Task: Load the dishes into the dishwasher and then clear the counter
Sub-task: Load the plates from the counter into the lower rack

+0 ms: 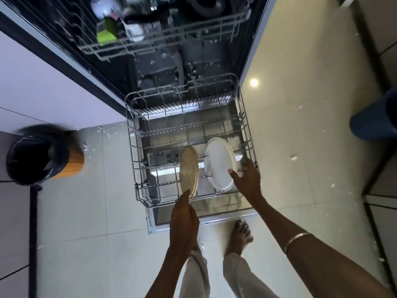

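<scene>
Tiled kitchen floor [111,211], dishwasher open, lower rack [137,168] pulled out. Left hand [183,214] grips speckled plate [189,171] upright at rack's near edge. Right hand [247,177], fingers relaxed, thumb touching white plate [219,163] standing just right of it. Bin [40,153] far left.

Lower rack [137,168]: rear and left rows free; beige plate [189,171] and white plate [218,163] upright, blocking front right.
</scene>
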Motion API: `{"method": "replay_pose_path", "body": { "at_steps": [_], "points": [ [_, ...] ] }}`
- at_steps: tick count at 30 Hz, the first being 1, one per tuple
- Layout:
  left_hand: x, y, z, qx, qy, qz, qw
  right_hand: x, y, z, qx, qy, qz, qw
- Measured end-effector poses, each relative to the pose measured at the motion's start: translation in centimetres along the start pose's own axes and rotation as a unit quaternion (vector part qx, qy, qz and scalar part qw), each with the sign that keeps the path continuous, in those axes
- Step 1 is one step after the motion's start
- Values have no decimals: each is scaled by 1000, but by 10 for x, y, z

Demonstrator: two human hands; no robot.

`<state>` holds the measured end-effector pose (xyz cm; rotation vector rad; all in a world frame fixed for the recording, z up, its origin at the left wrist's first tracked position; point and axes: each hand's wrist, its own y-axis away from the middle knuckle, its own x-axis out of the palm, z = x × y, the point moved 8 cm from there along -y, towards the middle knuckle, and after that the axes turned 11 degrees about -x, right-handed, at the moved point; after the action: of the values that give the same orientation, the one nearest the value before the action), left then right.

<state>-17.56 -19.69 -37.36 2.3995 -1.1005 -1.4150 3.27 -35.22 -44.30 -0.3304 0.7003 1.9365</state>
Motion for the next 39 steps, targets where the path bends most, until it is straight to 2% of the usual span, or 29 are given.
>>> {"method": "replay_pose_path", "body": {
  "at_steps": [3, 5, 8, 12, 16, 19, 24, 27, 33, 39],
  "points": [
    [-23, 8, -11, -14, 8, -12, 1000, -31, 15, 23, -9, 8, -12, 1000],
    [-46, 15, -27, 10, -2, -10, 1000, -52, 28, 55, -27, 35, -5, 999],
    [-82, 35, -62, 74, -83, 6, 994, -72, 53, 99, -28, 71, 30, 997],
    [-147, 74, -103, 102, -170, 7, 980, -81, 97, 164, -72, 138, 93, 983],
    [-214, 91, -128, 116, -154, -37, 981, -75, 128, 234, -136, 175, 152, 963],
    [-257, 93, -135, 81, -134, -24, 987, -74, 140, 289, -178, 206, 167, 948],
    [-327, 98, -136, 63, -108, -57, 991, -62, 172, 369, -276, 259, 198, 904],
    [-360, 95, -122, 33, -78, -75, 994, -41, 181, 401, -305, 268, 198, 892],
    [-423, 81, -59, 20, -95, -72, 993, 38, 209, 464, -319, 243, 191, 896],
    [-544, 58, 19, 19, -114, -107, 988, 135, 244, 554, -340, 224, 177, 896]
  ]
}}
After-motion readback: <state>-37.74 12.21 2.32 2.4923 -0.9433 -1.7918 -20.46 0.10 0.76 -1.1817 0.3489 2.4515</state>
